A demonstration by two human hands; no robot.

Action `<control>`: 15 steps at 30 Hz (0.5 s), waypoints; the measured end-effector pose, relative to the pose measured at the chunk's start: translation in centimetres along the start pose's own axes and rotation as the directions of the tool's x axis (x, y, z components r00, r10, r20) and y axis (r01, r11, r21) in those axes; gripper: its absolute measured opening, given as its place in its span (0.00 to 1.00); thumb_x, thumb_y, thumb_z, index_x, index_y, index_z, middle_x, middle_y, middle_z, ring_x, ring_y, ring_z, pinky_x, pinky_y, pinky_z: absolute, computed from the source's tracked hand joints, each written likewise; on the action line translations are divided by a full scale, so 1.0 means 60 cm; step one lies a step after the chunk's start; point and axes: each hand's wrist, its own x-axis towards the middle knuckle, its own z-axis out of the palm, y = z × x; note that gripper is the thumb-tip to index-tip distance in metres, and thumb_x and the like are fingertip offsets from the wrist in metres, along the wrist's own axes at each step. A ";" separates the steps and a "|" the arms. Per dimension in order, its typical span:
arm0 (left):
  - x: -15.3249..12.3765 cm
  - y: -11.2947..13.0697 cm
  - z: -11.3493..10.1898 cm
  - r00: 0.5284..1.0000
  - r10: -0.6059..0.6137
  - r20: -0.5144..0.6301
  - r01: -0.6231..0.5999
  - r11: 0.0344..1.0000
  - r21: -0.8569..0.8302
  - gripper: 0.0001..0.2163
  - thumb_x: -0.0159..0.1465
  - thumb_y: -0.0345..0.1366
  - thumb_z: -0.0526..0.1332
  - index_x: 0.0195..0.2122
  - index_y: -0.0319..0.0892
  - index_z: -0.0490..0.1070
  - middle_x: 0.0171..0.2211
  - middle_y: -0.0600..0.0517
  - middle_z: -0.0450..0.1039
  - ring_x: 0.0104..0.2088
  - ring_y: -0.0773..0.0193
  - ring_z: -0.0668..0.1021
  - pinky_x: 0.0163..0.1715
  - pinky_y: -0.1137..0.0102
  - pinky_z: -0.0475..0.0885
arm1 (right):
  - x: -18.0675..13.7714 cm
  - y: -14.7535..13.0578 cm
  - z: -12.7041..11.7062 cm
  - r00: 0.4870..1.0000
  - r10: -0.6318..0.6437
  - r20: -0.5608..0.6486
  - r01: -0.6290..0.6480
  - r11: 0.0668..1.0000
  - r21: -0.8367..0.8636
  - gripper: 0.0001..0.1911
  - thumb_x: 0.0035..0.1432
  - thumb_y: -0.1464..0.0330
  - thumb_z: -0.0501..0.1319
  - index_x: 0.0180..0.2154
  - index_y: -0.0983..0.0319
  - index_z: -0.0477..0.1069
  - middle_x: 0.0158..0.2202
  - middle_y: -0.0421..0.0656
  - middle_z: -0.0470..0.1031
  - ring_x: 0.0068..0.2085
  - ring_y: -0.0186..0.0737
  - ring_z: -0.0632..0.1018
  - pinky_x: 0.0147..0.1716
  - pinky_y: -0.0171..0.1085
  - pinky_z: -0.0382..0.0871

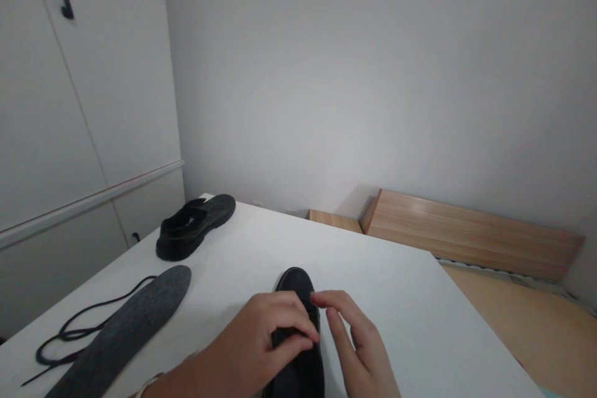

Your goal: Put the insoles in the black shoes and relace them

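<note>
A black shoe (298,280) stands on the white table in front of me, toe pointing away, its near end cut off by the frame. My left hand (275,336) lies across the shoe's upper, thumb and forefinger pinched together over its opening. Whatever may be between those fingertips is too small to make out. On the shoe's right side is my right hand (357,342), its forefinger reaching to the upper and its thumb a little apart from it. My hands hide much of the shoe's middle.
A grey insole (135,323) and a looped black shoelace (69,329) lie on the table (373,280) at left. Another black shoe (196,224) stands at the far left corner. White cupboards (93,74) rise on the left; a wooden headboard (466,230) is beyond the right edge.
</note>
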 end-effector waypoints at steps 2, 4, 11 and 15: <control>-0.003 0.002 -0.003 0.969 0.247 0.015 -0.242 0.937 0.252 0.11 0.70 0.27 0.56 0.43 0.40 0.78 0.38 0.49 0.79 0.38 0.65 0.78 0.41 0.73 0.73 | -0.006 0.011 0.005 0.993 0.060 0.106 -0.063 0.998 0.022 0.12 0.69 0.63 0.55 0.44 0.58 0.77 0.42 0.45 0.81 0.44 0.39 0.80 0.46 0.34 0.75; -0.004 0.007 -0.005 0.911 0.403 0.083 -0.396 0.804 0.443 0.14 0.74 0.29 0.49 0.45 0.36 0.75 0.39 0.46 0.78 0.39 0.61 0.77 0.45 0.67 0.74 | -0.009 0.018 0.009 0.974 0.123 0.190 -0.136 0.989 0.055 0.15 0.68 0.60 0.56 0.43 0.60 0.77 0.43 0.47 0.81 0.45 0.42 0.80 0.47 0.37 0.75; -0.008 -0.012 0.006 0.793 0.605 -0.067 -0.499 0.710 0.498 0.09 0.72 0.25 0.54 0.44 0.39 0.73 0.40 0.47 0.78 0.44 0.62 0.76 0.47 0.67 0.74 | -0.004 0.014 0.007 0.934 0.298 0.195 -0.340 0.909 0.241 0.17 0.61 0.52 0.62 0.34 0.60 0.78 0.33 0.43 0.80 0.37 0.41 0.79 0.40 0.36 0.74; -0.021 -0.040 0.007 0.840 0.493 -0.227 -0.423 0.856 0.297 0.08 0.69 0.25 0.58 0.41 0.44 0.74 0.43 0.50 0.76 0.46 0.63 0.75 0.47 0.68 0.73 | -0.011 0.023 -0.003 0.972 0.222 0.073 -0.233 0.945 0.231 0.16 0.62 0.55 0.63 0.31 0.60 0.78 0.31 0.45 0.80 0.36 0.41 0.80 0.38 0.35 0.75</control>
